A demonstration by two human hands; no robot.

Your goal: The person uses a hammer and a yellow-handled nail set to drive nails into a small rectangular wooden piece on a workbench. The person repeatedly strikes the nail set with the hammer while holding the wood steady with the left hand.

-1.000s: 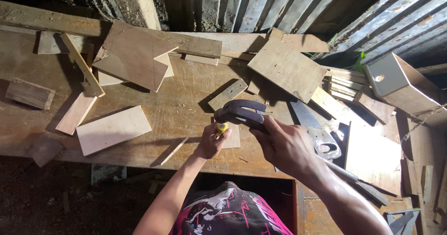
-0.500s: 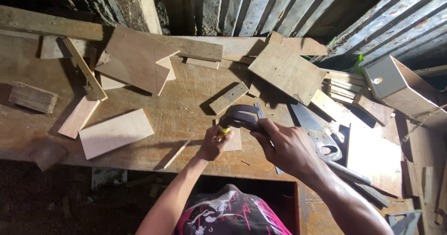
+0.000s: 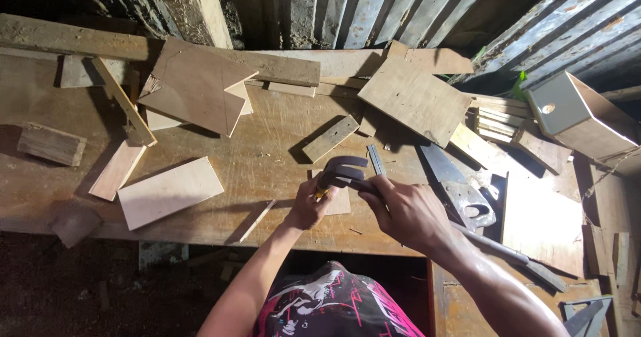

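Hammer (image 3: 342, 171): gripped by the handle in the right hand (image 3: 408, 211), head over the bench's (image 3: 254, 150) near edge, claws toward the wall; it has swung slightly left and lower than a second ago. Left hand (image 3: 308, 207): pinched on a small yellowish piece, just beneath the head, position unchanged. Small board (image 3: 339, 200): flat under both hands. Saw (image 3: 454, 190): lying just right. Plywood offcut (image 3: 170, 191): well left. Open box (image 3: 577, 115): far right.

A dull metal claw hammer (image 3: 344, 171) over a scuffed, matt wooden bench (image 3: 267, 156) littered with pale smooth plywood offcuts (image 3: 170, 191).
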